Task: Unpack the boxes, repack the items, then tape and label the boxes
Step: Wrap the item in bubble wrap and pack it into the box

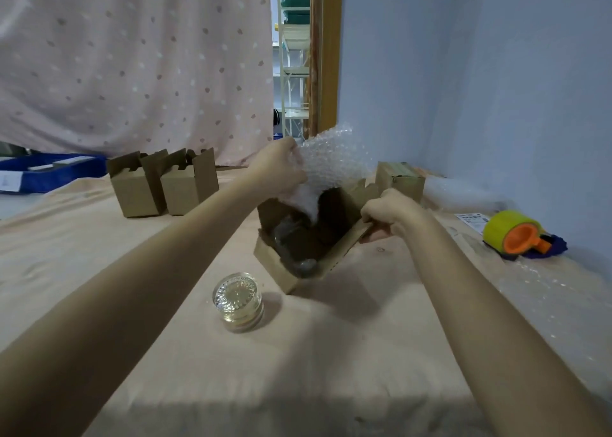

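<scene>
An open cardboard box (308,237) sits tilted near the middle of the cloth-covered counter (165,353), its mouth turned toward the camera, and everything else is placed from it. The left hand (280,166) is raised just above the box's far edge, its grip closed around a sheet of bubble wrap (331,161) whose lower end hangs down into the box. The right hand (385,211) is at the box's right side, its grip pinched on the edge of a flap (357,234). Inside the box something dark lies in shadow; what it is cannot be told. In front of the box and slightly left, a clear glass jar (238,300) stands on the counter, apart from it. Behind and left of the box stand two smaller open cartons (165,184) side by side, touching. Behind and right of the box is a closed carton (400,179), with more bubble wrap beside it. Further right of the box lies a yellow and orange tape dispenser (516,234), next to a printed label sheet (473,221).
</scene>
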Demonstrator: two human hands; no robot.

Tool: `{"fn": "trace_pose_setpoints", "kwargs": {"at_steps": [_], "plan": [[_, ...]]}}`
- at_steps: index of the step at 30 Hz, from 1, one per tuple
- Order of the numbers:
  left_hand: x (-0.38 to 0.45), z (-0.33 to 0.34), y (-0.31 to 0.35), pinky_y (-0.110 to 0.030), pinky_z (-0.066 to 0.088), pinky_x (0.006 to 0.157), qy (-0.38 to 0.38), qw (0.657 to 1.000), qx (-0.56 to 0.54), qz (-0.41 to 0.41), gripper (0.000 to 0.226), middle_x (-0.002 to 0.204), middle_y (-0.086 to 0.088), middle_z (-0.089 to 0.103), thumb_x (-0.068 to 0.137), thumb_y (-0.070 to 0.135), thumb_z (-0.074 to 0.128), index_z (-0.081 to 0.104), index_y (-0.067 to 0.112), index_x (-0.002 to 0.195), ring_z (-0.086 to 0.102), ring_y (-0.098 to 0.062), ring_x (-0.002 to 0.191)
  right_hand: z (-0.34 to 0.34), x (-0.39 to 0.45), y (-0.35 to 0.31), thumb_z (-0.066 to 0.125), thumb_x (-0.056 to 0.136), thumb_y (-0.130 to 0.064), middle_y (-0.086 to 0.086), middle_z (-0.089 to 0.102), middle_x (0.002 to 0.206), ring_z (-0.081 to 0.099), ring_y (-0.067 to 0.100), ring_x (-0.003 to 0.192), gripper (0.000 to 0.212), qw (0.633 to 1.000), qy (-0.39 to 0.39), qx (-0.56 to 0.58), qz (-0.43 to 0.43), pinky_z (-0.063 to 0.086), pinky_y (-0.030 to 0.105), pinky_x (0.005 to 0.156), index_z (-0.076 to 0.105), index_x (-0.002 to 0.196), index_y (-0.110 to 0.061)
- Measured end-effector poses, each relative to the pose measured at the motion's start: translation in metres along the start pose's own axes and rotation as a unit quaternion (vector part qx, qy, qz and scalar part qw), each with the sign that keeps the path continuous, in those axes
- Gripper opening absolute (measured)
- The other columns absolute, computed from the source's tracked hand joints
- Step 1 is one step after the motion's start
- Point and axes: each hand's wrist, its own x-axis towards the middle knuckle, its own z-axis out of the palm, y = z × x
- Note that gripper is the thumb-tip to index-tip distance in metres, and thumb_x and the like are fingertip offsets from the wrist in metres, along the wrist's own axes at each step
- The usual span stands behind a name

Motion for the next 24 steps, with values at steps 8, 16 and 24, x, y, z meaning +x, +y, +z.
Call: {"fn": "trace_pose_setpoints", "kwargs": {"at_steps": [8,16,24], "plan": [[0.000,0.011,0.024,-0.023,0.036,0.057,0.011,0.985,0.146,0.094,0.015,0.079,0.003,0.047,0.089,0.003,0.048,0.050,0.012,0.100,0.052,-0.019,0.076,-0.046,0.007,-0.019,0.048,0.090,0.003,0.014,0.058,0.076,0.060,0.013,0.037,0.015,0.980,-0.033,-0.167,-0.107,0.045,0.020,0.037,0.052,0.082,-0.010],[-0.006,0.042,0.037,-0.037,0.052,0.079,-0.066,0.950,0.295,0.078,0.026,0.091,-0.005,0.056,0.088,0.008,0.052,0.059,0.009,0.113,0.056,-0.025,0.086,-0.055,0.003,-0.020,0.060,0.093,-0.017,0.009,0.056,0.119,0.066,0.021,0.081,0.050,0.941,-0.100,-0.261,-0.192,0.050,0.021,0.045,0.045,0.140,-0.020],[-0.010,0.059,0.036,-0.030,0.040,0.064,-0.101,0.921,0.373,0.059,0.004,0.068,-0.001,0.039,0.092,0.010,0.051,0.054,0.011,0.094,0.045,-0.019,0.072,-0.056,-0.013,-0.021,0.051,0.095,-0.004,0.003,0.056,0.111,0.063,0.017,0.083,0.054,0.926,-0.132,-0.246,-0.254,0.055,0.023,0.057,0.037,0.144,-0.022]]}}
